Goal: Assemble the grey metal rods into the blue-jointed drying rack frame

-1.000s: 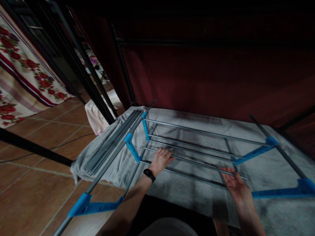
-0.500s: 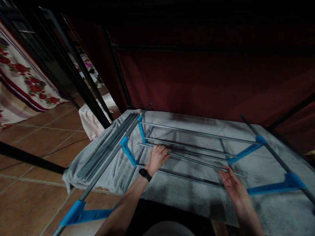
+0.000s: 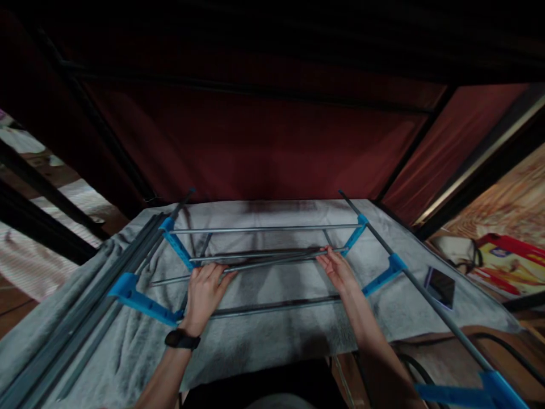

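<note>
Gry rod (image 3: 272,262) — aslant, nr blue brkt (image 3: 355,236)

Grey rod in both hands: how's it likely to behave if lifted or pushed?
Grey rod is probably stiff: looks straight between left hand and right hand. Likely light for its length, being so thin. Looks round, so might roll if set down and pushed.

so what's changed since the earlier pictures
The thin grey metal rod shifted left, its right end swinging away toward the far right blue plastic bracket, so it now slants. The head view turned right, bringing a red-and-yellow printed box into view. Nothing was let go: the left hand and right hand stay on the rod.
</note>
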{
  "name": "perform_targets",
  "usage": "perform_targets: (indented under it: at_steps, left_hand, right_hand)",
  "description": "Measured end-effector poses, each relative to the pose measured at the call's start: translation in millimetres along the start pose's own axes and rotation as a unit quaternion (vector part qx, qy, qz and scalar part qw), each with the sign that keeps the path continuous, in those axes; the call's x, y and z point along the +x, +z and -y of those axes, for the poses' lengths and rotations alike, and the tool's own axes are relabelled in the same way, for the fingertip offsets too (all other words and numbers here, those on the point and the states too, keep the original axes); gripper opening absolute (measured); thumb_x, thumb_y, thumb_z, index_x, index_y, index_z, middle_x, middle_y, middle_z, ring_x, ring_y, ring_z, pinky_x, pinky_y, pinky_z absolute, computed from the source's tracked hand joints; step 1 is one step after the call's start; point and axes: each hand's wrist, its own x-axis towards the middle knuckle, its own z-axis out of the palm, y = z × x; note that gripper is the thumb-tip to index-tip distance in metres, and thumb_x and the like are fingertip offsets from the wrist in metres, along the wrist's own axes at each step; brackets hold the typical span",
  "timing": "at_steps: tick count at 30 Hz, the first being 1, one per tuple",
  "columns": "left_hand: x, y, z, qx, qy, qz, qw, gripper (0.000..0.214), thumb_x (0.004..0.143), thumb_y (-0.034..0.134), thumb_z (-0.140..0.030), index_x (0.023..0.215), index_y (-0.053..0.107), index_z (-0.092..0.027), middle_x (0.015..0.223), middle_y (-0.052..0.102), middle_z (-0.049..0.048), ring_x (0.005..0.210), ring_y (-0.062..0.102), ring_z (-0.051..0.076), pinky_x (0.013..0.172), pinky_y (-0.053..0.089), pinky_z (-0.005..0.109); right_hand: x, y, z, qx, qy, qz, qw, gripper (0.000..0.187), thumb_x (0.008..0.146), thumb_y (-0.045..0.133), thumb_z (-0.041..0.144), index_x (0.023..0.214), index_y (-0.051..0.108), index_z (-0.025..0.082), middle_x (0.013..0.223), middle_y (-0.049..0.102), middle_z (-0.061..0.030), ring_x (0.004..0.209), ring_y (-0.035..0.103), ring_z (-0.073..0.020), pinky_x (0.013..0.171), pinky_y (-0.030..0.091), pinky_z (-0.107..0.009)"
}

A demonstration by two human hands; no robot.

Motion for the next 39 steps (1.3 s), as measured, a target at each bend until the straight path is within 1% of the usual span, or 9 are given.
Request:
perform_targets:
  at_steps: [5,14,17,20,22,29,34,36,39]
  left_hand:
    - [5.0,0.2,-2.9,0.002,-0.009,-0.006,1.0,0.038,0.102,0.043,-0.051,0.097,0.067,-0.021,0.087,0.072,0.0053,0.087,0.065,0.027,0.078,0.038,0.038]
    - [11.3,8.4,-9.1,0.006,-0.01,-0.011,1.0,0.039,0.101,0.046,-0.049,0.095,0.07,-0.019,0.084,0.073,0.0076,0.085,0.065,0.028,0.076,0.036,0.038]
    - [11.3,11.2,-8.3,0.011,-0.006,-0.005,1.0,0.039,0.101,0.046,-0.049,0.096,0.07,-0.019,0.086,0.073,0.0075,0.084,0.066,0.027,0.076,0.036,0.038]
    - [11.6,12.2,-8.9,0.014,-0.005,-0.006,1.0,0.039,0.101,0.046,-0.049,0.096,0.071,-0.02,0.085,0.073,0.0073,0.084,0.066,0.026,0.077,0.037,0.038]
    - [12.1,12.5,-9.6,0.011,-0.004,-0.009,1.0,0.038,0.101,0.047,-0.049,0.097,0.071,-0.02,0.084,0.073,0.0072,0.084,0.066,0.027,0.077,0.037,0.038]
    - [15.4,14.8,-11.5,0.015,0.0,-0.007,1.0,0.037,0.101,0.049,-0.047,0.097,0.072,-0.018,0.085,0.073,0.008,0.084,0.065,0.028,0.077,0.037,0.039]
    - [18.2,14.9,-14.8,0.022,0.005,0.0,1.0,0.038,0.101,0.047,-0.047,0.097,0.071,-0.018,0.087,0.073,0.008,0.086,0.065,0.027,0.078,0.036,0.039]
    - [18.9,14.7,-15.6,0.025,0.003,0.002,1.0,0.038,0.101,0.047,-0.047,0.097,0.071,-0.018,0.087,0.073,0.0078,0.086,0.065,0.027,0.078,0.036,0.039]
    - [19.8,14.5,-15.5,0.031,0.003,0.0,1.0,0.038,0.101,0.046,-0.048,0.096,0.071,-0.018,0.085,0.073,0.0078,0.085,0.066,0.027,0.077,0.036,0.038]
  right_hand:
    - [6.6,15.4,10.9,-0.017,-0.01,0.024,1.0,0.018,0.072,0.085,0.023,0.083,0.07,0.021,0.085,0.076,0.0004,0.074,0.07,-0.0156,0.089,0.06,-0.038]
    - [12.0,14.0,20.7,-0.037,-0.017,-0.001,0.999,0.01,0.08,0.076,0.022,0.085,0.067,0.022,0.086,0.072,0.002,0.086,0.068,-0.0143,0.086,0.059,-0.035]
    - [0.3,9.5,22.1,-0.037,-0.017,0.005,0.999,0.011,0.087,0.072,0.026,0.095,0.068,0.023,0.102,0.071,-0.0015,0.098,0.067,-0.0167,0.089,0.058,-0.036]
    - [-9.5,7.0,24.2,-0.038,-0.017,0.012,0.999,0.029,0.094,0.066,0.036,0.117,0.064,0.019,0.121,0.065,-0.0073,0.106,0.065,-0.0206,0.09,0.057,-0.041]
    - [-10.1,8.5,26.3,-0.039,-0.016,0.017,0.999,0.037,0.096,0.063,0.04,0.126,0.06,0.018,0.126,0.062,-0.0094,0.106,0.064,-0.0221,0.089,0.057,-0.043]
    - [-6.1,14.8,35.6,-0.041,-0.015,0.032,0.999,0.02,0.088,0.073,0.029,0.106,0.069,0.023,0.107,0.071,-0.003,0.102,0.065,-0.0165,0.089,0.057,-0.034]
    - [-10.4,11.7,38.0,-0.039,-0.022,0.03,0.999,0.028,0.094,0.067,0.037,0.114,0.066,0.018,0.115,0.069,-0.0067,0.101,0.067,-0.0189,0.088,0.058,-0.04]
    - [-8.1,11.6,37.7,-0.038,-0.023,0.026,0.999,0.028,0.094,0.066,0.037,0.114,0.066,0.017,0.112,0.069,-0.0066,0.099,0.067,-0.0192,0.087,0.057,-0.04]
    - [-1.6,13.1,36.3,-0.044,-0.027,0.015,0.999,0.02,0.091,0.068,0.032,0.109,0.07,0.022,0.101,0.072,-0.0031,0.096,0.067,-0.0176,0.088,0.057,-0.035]
